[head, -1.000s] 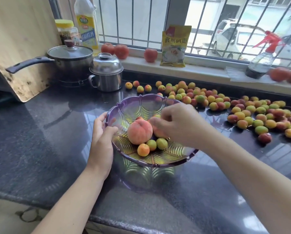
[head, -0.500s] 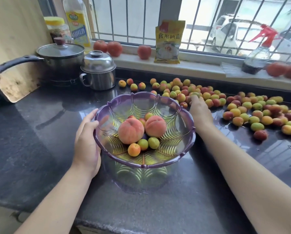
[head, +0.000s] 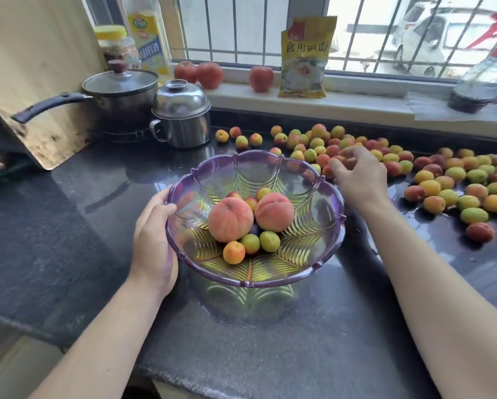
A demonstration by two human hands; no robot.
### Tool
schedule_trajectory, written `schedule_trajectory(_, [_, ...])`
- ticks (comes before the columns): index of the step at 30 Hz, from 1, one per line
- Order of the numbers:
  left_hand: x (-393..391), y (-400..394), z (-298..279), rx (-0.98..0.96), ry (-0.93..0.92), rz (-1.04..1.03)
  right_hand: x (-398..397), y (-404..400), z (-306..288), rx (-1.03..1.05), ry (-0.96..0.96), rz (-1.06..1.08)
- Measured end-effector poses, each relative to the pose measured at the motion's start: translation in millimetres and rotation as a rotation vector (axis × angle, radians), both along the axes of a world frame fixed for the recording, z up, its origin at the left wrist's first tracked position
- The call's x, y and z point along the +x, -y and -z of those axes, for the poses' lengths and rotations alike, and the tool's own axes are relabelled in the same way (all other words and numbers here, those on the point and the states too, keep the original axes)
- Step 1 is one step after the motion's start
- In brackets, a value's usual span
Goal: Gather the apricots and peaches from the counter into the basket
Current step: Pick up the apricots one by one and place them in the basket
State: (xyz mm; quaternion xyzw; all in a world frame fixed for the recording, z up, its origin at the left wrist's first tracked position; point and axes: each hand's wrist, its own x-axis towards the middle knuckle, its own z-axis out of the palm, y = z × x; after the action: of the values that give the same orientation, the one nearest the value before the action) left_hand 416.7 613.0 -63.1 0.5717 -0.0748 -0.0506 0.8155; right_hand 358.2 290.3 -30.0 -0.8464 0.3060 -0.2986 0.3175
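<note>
1. Head view: the dark polished stone counter (head: 68, 240) carries the scattered small orange, green and red apricots (head: 449, 194), lying behind and to the right of the basket
2. The purple translucent scalloped plastic basket (head: 332, 249) holds two pink peaches (head: 230, 219) and some apricots
3. The left hand (head: 155, 240) grips its left rim
4. The right hand (head: 359, 177), the nearer one to the pile, has its fingers curled over apricots beyond the far right rim; I cannot tell if it pinches one

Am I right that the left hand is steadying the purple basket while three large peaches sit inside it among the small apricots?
Not quite: the head view shows two large peaches in the purple basket, not three. The rest holds: the left hand grips the basket's rim, and small apricots lie around the peaches.
</note>
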Motion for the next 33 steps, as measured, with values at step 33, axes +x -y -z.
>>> schedule_trajectory(33, [1,-4,-2,0.001,-0.040,0.076,-31,-156,-60,-0.531,-0.788,-0.853])
